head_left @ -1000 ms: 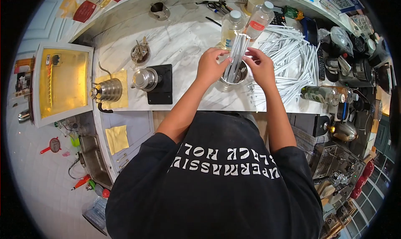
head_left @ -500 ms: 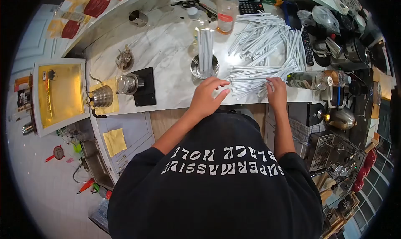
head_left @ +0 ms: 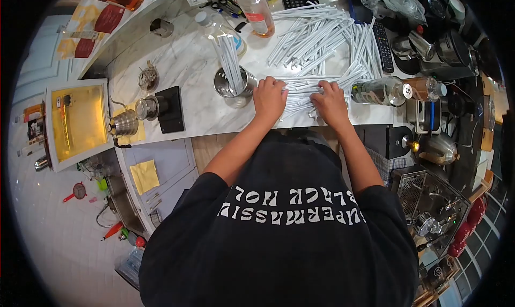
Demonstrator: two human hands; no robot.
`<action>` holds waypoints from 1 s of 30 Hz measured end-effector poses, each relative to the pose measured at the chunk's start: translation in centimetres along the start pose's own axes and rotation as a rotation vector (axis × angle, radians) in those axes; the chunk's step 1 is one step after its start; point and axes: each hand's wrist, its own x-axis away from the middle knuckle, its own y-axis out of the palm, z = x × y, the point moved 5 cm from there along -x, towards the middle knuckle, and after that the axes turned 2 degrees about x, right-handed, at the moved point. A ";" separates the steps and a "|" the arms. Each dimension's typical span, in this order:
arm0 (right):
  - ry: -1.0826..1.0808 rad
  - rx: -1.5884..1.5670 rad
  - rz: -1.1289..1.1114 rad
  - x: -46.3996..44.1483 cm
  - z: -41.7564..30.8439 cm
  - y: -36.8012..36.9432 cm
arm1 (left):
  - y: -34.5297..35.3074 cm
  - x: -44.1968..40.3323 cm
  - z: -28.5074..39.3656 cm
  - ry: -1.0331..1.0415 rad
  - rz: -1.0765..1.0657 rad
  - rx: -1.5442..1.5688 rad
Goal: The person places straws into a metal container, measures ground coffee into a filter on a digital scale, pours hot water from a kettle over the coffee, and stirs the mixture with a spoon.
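Note:
Many thin white straws, seemingly individually wrapped, lie on the marble counter, with a roughly aligned row of straws (head_left: 303, 83) at the front of the pile. My left hand (head_left: 270, 99) is at the left ends of this row, its fingers curled against them. Farther right along the same straws, my right hand (head_left: 330, 104) presses down with bent fingers and thumb. Just left of my left hand stands a metal cup (head_left: 219, 83), with a bundle of straws (head_left: 229, 63) leaning upright inside it.
Clear bottles (head_left: 378, 91) lie right of the straws. Behind the cup stand a clear bottle (head_left: 214, 31) and a red-labelled bottle (head_left: 256, 15). A remote (head_left: 383, 47) borders the pile. On the left are a black scale (head_left: 171, 109) and a gooseneck kettle (head_left: 124, 123).
Both hands have come down onto the front row of straws and their fingers have curled in. The right hand has moved left, nearer the left one. The camera view has shifted.

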 end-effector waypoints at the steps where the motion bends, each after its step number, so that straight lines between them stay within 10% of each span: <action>1: -0.024 -0.007 -0.004 0.0 0.1 0.0 | 0.3 -0.1 -0.1 -0.013 0.008 -0.014; 30: 0.170 -0.887 0.563 -6.6 -4.2 -11.6 | -15.3 3.9 0.4 -0.221 0.343 0.638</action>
